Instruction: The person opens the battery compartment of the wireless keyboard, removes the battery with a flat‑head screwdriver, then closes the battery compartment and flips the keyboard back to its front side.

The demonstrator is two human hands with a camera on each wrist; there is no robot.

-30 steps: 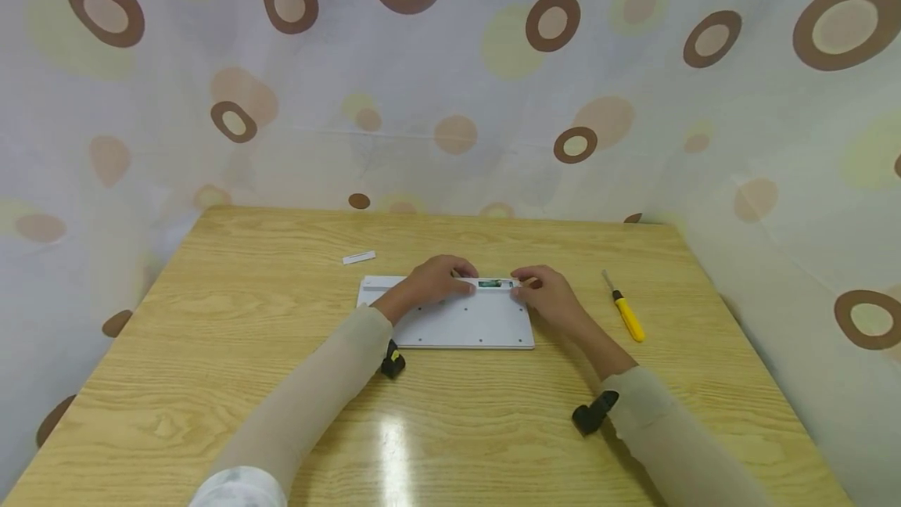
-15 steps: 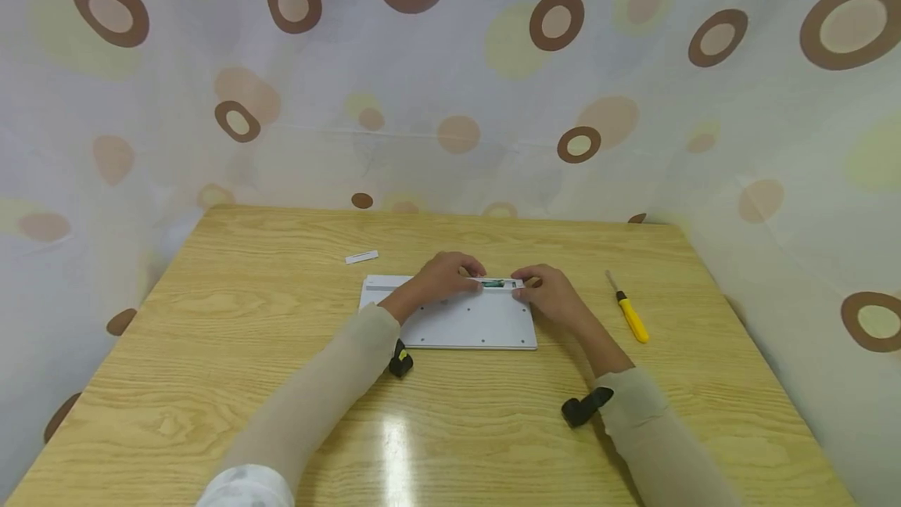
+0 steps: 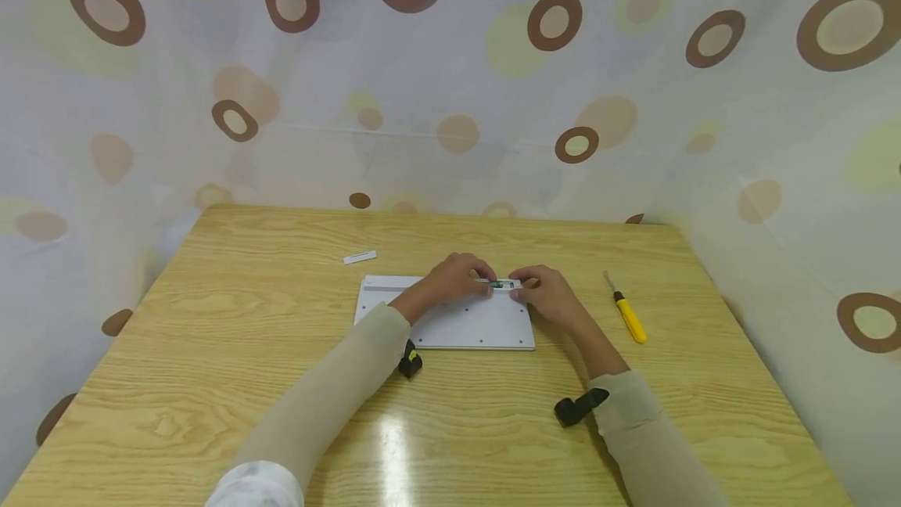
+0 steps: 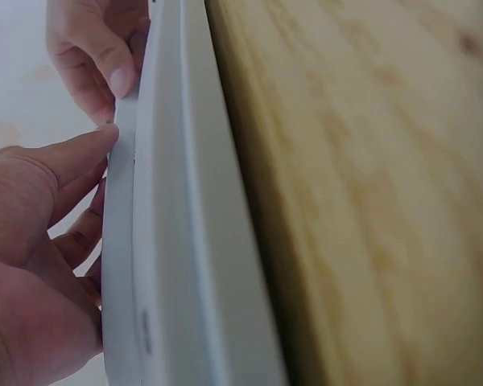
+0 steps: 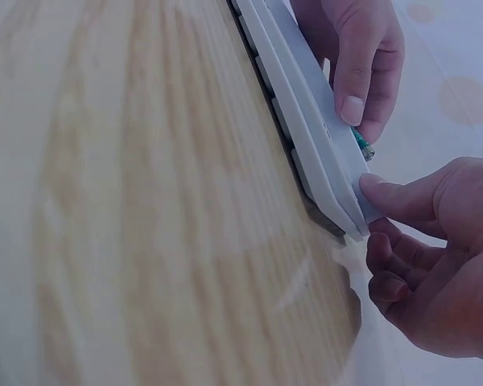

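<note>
A white keyboard lies underside up on the table; key edges show beneath it in the right wrist view. Its raised rear ridge has an opening near the right end. A green battery sticks up there, beside the fingertips of my left hand. The left thumb and fingers close over the ridge at the battery, hiding most of it. My right hand pinches the right end of the ridge between thumb and fingers. In the left wrist view, the left thumb rests along the ridge, close to the other hand.
A small white cover strip lies behind the keyboard to the left. Right of the keyboard is a screwdriver with a yellow handle. The wooden table meets a patterned curtain at the back.
My left hand has slid right along the ridge, covering more of the opening and the battery. The right hand still holds the ridge's end; its wrist has shifted slightly left.
</note>
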